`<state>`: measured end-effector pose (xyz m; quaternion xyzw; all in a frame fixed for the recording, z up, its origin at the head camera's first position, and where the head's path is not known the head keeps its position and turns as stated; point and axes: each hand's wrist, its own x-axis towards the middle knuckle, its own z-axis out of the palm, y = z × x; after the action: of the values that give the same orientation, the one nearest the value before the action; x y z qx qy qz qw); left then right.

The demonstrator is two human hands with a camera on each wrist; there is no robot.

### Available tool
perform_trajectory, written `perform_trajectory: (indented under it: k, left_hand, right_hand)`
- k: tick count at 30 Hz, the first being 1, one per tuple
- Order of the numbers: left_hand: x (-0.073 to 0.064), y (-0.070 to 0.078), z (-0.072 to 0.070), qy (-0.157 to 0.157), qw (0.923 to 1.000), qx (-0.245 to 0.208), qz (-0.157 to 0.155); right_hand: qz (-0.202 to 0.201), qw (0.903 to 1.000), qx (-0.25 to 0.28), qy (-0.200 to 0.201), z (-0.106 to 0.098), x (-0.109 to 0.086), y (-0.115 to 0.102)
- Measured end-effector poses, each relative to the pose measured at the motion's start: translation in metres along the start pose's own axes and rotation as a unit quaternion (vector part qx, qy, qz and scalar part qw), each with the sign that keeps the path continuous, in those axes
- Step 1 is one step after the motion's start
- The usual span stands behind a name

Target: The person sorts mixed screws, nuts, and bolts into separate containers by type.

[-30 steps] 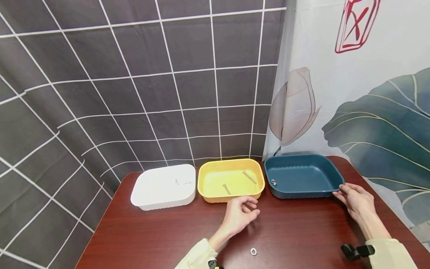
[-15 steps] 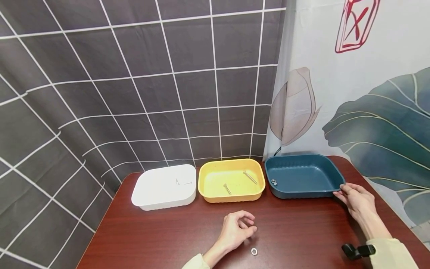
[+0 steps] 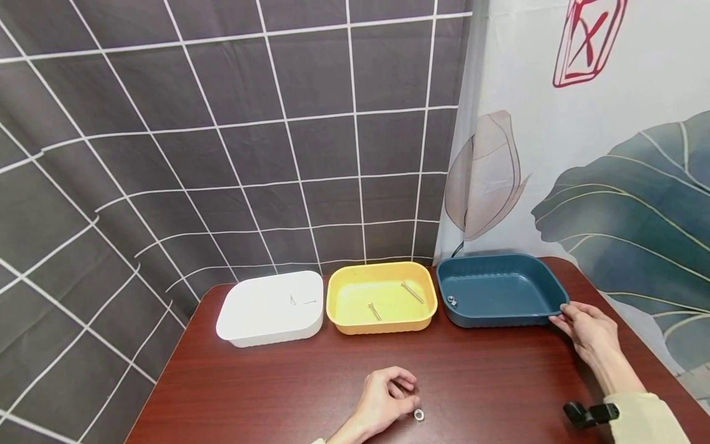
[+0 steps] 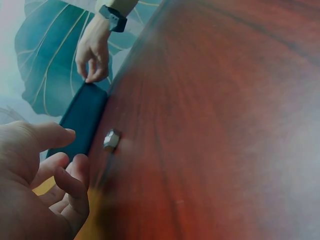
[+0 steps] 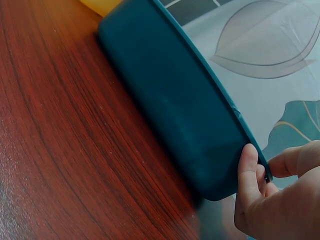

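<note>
A silver hex nut (image 3: 419,415) lies on the table near its front. My left hand (image 3: 383,399) is just left of it, thumb and fingers loosely bent with a gap between them. In the left wrist view the nut (image 4: 111,140) sits apart from the fingertips, and nothing is held. At the right, my right hand (image 3: 592,334) pinches the near right corner of the blue tray's rim. The right wrist view shows the thumb and fingers on either side of that blue tray (image 5: 170,100). Inside the blue tray, small nuts (image 3: 452,301) rest at the left end.
A yellow tray (image 3: 383,329) in the middle holds two bolts (image 3: 412,292). Left of it stands a white tray (image 3: 266,340) with a few small screws (image 3: 293,300). The three trays line the back of the reddish-brown table (image 3: 249,394), against a hanging cloth.
My left hand has drawn back from the yellow tray's front edge toward the nut on the table. My right hand keeps its pinch on the blue tray.
</note>
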<state>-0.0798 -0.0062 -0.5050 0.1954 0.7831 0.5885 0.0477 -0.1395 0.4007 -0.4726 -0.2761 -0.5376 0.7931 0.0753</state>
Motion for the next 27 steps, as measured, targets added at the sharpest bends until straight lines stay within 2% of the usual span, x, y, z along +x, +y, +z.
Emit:
perform_trajectory:
  k: [8, 15, 20, 27]
  left_hand:
    - [-0.009, -0.004, 0.002, 0.002, 0.9983, 0.038, 0.043]
    - [-0.012, -0.004, 0.003, -0.003, 0.9975, 0.052, 0.047]
    - [-0.016, -0.006, 0.004, -0.004, 0.9954, 0.069, 0.066]
    - [-0.018, -0.011, 0.009, 0.005, 0.983, 0.132, 0.128]
  right_hand:
    - [-0.006, 1.0, 0.006, 0.002, 0.0, 0.001, 0.001]
    - [-0.002, 1.0, 0.006, 0.001, 0.0, 0.0, 0.001]
    - [-0.008, 0.9999, 0.01, 0.002, 0.002, -0.001, 0.001]
    - [-0.001, 0.9999, 0.013, 0.01, 0.004, -0.002, -0.001]
